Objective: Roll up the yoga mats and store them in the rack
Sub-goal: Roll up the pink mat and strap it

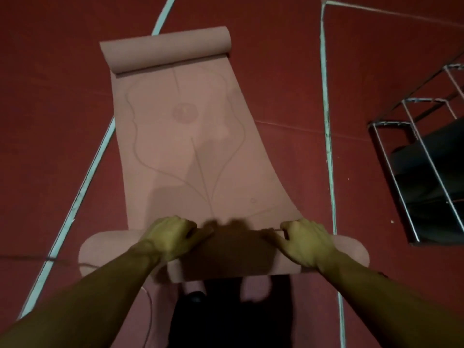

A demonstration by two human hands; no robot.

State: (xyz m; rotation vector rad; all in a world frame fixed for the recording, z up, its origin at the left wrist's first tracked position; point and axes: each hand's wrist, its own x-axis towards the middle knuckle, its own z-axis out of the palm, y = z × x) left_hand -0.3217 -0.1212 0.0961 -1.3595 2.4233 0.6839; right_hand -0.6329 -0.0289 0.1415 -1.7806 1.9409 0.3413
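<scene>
Mat: your pink yoga mat (185, 146) lies on the red floor (50, 96), stretching straight away from you, with a leaf outline drawn on it.
Near end: a roll (226, 257) has formed right in front of you, and most of the mat ahead is flat.
Far end: it curls into a small roll (165, 50) of its own.
Left hand: your left hand (168, 237) curls its fingers over the near roll, gripping it.
Right hand: your right hand (307, 241) does the same on the other side.
Rack: the metal rack (411, 151) waits to your right, well apart from the mat.
Progress: early, by my reckoning; rolling barely begun, storing not yet done.
</scene>
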